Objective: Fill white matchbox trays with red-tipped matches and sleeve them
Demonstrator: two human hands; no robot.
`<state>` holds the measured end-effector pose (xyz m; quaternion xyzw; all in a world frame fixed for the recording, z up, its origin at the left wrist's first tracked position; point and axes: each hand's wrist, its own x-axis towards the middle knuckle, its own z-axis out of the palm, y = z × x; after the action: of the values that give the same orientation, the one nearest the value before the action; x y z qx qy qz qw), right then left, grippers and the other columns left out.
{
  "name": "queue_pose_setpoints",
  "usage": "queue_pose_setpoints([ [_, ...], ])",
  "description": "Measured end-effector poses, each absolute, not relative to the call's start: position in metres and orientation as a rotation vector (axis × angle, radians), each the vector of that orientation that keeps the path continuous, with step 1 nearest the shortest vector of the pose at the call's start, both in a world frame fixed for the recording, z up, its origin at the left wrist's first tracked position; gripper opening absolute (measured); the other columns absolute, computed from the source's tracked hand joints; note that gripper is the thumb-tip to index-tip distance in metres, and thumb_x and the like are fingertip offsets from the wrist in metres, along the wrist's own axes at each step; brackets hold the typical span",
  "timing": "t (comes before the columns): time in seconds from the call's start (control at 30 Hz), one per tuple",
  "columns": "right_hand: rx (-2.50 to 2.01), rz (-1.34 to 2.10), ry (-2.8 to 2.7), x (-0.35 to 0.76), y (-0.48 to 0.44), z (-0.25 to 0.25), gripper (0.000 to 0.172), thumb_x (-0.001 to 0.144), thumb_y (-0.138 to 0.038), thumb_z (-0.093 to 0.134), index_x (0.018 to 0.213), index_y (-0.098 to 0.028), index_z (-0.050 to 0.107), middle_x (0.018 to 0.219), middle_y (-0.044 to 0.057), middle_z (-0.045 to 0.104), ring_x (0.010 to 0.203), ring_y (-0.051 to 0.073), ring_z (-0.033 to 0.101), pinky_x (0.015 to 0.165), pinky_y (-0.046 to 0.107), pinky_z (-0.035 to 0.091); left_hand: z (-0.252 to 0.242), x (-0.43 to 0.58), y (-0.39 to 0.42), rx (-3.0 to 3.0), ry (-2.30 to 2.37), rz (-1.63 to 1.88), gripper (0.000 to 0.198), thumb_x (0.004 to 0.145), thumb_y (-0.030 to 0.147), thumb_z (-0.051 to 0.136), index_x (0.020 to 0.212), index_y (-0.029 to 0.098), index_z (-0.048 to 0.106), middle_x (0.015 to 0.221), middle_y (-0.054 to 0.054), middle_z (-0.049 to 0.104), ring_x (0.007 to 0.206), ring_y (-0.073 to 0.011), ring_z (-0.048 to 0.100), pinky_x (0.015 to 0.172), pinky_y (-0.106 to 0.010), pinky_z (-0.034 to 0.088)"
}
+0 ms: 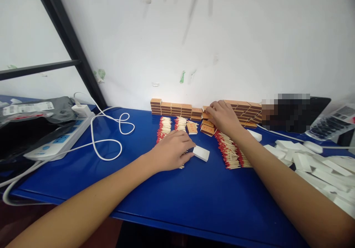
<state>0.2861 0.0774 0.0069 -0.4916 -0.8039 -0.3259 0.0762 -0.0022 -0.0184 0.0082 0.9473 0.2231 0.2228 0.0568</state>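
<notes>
My left hand [173,150] pinches the left end of a white matchbox tray [202,153] between thumb and fingers, low over the blue table. Rows of red-tipped matches [165,124] lie partly hidden under and behind that hand. Farther back, my right hand [224,117] has its fingers closed on a matchbox [205,109] by the stacked row. Below these fingers sit a few loose matchboxes [207,127], and another matchbox [192,127] lies flat to their left. More matches [229,151] are lined up beneath my right forearm.
Stacked matchboxes [176,109] run along the wall. White trays [310,163] are heaped at the right, near a dark, partly blurred phone-like object [316,111]. On the left are a power strip [62,140], loose white cables [107,140] and a grey plastic bag [58,109].
</notes>
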Motion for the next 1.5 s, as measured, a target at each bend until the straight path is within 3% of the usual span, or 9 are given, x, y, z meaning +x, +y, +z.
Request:
queue_pose_setpoints([
  [0.27, -1.436, -0.981, -2.383, 0.286, 0.079, 0.003, 0.030, 0.101, -0.012, 0.044, 0.104, -0.018, 0.073, 0.114, 0.017, 0.063, 0.104, 0.031, 0.047, 0.096, 0.044, 0.037, 0.010, -0.002, -0.019, 2.874, 0.687, 0.648, 0.018, 0.099, 0.024, 0.066, 0.113, 0.016, 0.072, 0.111, -0.012, 0.074, 0.112, -0.0276, 0.066, 0.103, -0.045, 0.051],
  [0.67, -1.363, -0.807, -2.463, 0.292, 0.082, 0.000, 0.029, 0.097, -0.017, 0.051, 0.086, -0.020, 0.078, 0.129, 0.017, 0.062, 0.121, 0.035, 0.044, 0.112, 0.054, 0.029, 0.010, -0.002, -0.019, 2.878, 0.693, 0.625, 0.018, 0.100, 0.026, 0.065, 0.113, 0.015, 0.072, 0.108, -0.011, 0.073, 0.110, -0.0280, 0.065, 0.101, -0.044, 0.051],
  [0.87, -1.374, -0.858, -2.457, 0.296, 0.082, -0.003, 0.030, 0.097, -0.017, 0.052, 0.095, -0.022, 0.082, 0.135, 0.015, 0.060, 0.128, 0.035, 0.040, 0.116, 0.056, 0.028, 0.008, -0.002, -0.018, 2.884, 0.682, 0.649, 0.016, 0.100, 0.025, 0.065, 0.111, 0.017, 0.072, 0.108, -0.011, 0.074, 0.109, -0.0276, 0.066, 0.101, -0.044, 0.051],
  [1.07, -1.381, -0.899, -2.438, 0.298, 0.082, -0.001, 0.027, 0.097, -0.016, 0.052, 0.100, -0.019, 0.079, 0.137, 0.017, 0.061, 0.127, 0.035, 0.042, 0.103, 0.051, 0.036, 0.009, -0.002, -0.018, 2.887, 0.680, 0.636, 0.017, 0.100, 0.025, 0.065, 0.111, 0.015, 0.073, 0.107, -0.012, 0.074, 0.108, -0.0277, 0.065, 0.102, -0.044, 0.051],
  [1.33, -1.382, -1.051, -2.347, 0.292, 0.082, -0.003, 0.024, 0.100, -0.013, 0.048, 0.107, -0.016, 0.071, 0.113, 0.017, 0.069, 0.108, 0.033, 0.048, 0.096, 0.047, 0.037, 0.010, -0.002, -0.018, 2.881, 0.681, 0.615, 0.018, 0.100, 0.025, 0.064, 0.112, 0.014, 0.073, 0.107, -0.012, 0.073, 0.109, -0.0278, 0.064, 0.101, -0.043, 0.051],
  [1.5, -1.272, -1.045, -2.366, 0.296, 0.084, -0.005, 0.024, 0.099, -0.011, 0.051, 0.100, -0.019, 0.074, 0.126, 0.017, 0.065, 0.117, 0.033, 0.047, 0.102, 0.048, 0.036, 0.010, -0.002, -0.018, 2.879, 0.689, 0.610, 0.018, 0.100, 0.025, 0.065, 0.112, 0.014, 0.073, 0.107, -0.012, 0.074, 0.109, -0.0278, 0.065, 0.102, -0.044, 0.051],
])
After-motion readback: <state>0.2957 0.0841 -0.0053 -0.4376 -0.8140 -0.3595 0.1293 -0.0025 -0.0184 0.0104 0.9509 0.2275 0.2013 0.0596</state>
